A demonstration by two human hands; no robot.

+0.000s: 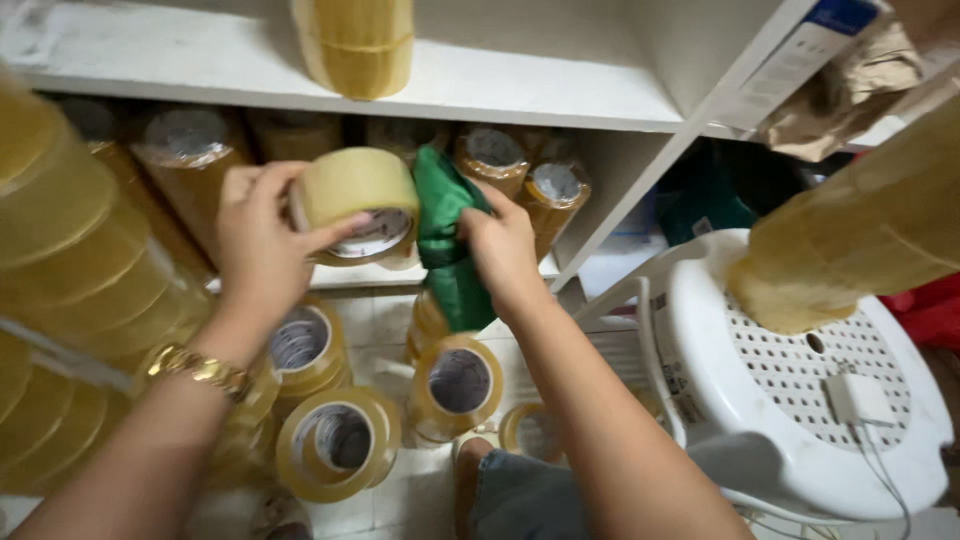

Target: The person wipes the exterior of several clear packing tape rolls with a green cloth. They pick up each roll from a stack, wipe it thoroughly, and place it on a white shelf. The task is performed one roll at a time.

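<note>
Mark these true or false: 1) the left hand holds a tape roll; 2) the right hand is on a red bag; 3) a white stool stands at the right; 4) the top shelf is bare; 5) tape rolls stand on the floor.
1) True: the left hand holds a tape roll.
2) False: the right hand grips a green bag.
3) True: a white stool stands there.
4) False: the top shelf carries a tape stack.
5) True: floor rolls stand below the hands.
</note>
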